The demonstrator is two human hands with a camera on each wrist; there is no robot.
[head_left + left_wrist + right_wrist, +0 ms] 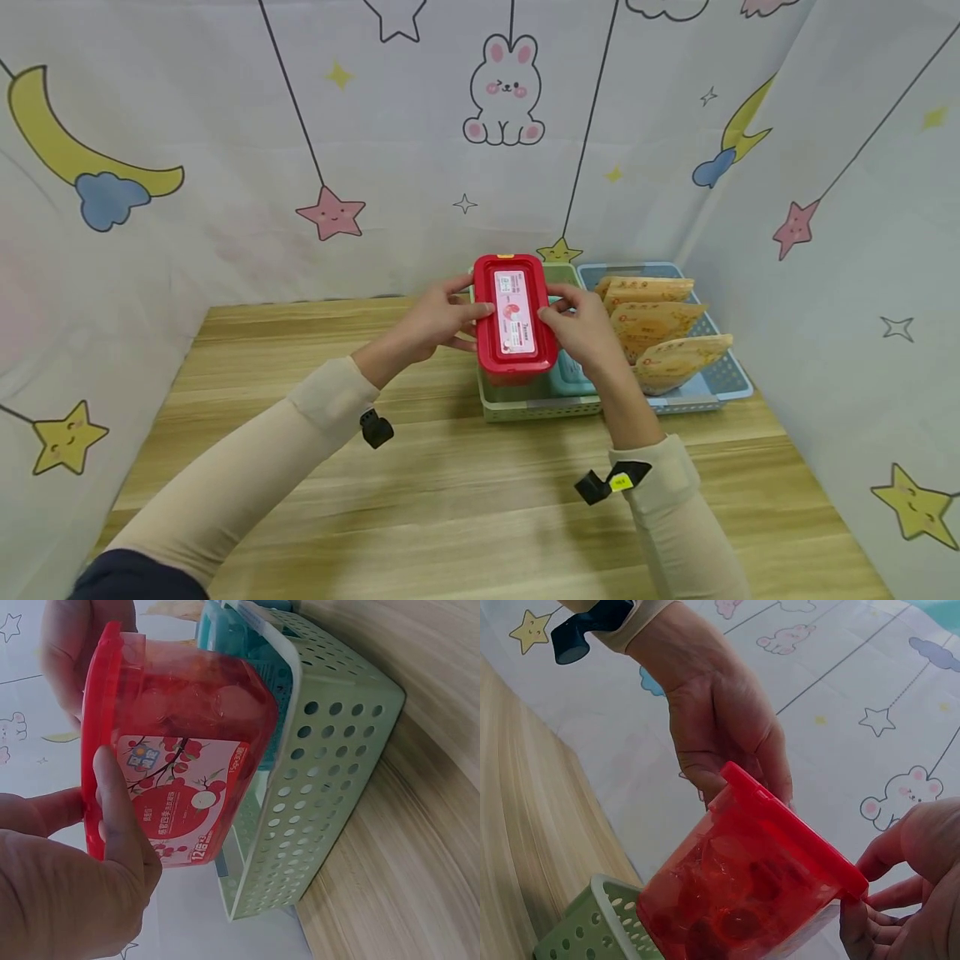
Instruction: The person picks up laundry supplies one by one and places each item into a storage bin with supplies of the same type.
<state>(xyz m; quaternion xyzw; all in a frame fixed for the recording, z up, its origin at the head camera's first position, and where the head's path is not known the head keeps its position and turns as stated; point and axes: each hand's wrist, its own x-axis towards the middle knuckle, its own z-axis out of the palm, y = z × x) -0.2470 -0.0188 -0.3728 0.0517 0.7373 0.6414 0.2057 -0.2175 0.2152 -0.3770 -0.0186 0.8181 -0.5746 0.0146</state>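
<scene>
A red-lidded clear plastic tub (514, 321) of laundry pods hangs tilted over the light green basket (540, 410). My left hand (433, 321) grips its left side, thumb on the lid's edge and fingers beneath the rim. On the opposite side my right hand (583, 327) pinches the lid's rim. In the left wrist view the tub's wall (187, 780) carries a pink label with red berries. Rounded red pods (739, 919) show through the wall in the right wrist view. A teal container (572, 381) stands inside the basket, partly hidden by the tub and right hand.
A light blue basket (720, 392) adjoins the green one on the right, holding several yellow packets (656, 325) upright. Both sit on a wooden table (450, 492) near its back edge. A patterned white curtain (420, 150) hangs behind and at the sides.
</scene>
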